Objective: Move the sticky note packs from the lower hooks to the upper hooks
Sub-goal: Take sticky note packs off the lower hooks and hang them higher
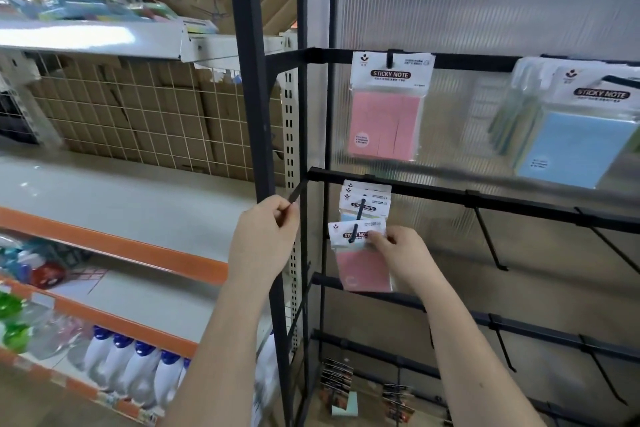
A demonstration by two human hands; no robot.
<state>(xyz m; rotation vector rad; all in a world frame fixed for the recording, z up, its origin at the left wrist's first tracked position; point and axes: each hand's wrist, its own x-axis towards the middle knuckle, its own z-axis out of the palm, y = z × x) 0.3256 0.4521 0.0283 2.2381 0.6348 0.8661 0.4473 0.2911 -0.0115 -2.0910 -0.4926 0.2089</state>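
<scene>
Already the right hand (398, 253) pinches the white header card of the front pink pack (363, 255), hanging near the tip of the lower hook (356, 224); the left hand (265, 236) grips another hook's end (294, 196). Light and floppy in slick film, the pack is probably best held by that stiff card beside the hole, then slid straight off.

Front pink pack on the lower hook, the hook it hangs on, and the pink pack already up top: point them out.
Front pink pack (363, 267): head view, pink pad face.
Lower hook (354, 231): head view, tip through the header.
Upper pink pack (384, 125): head view, pad centre.
</scene>
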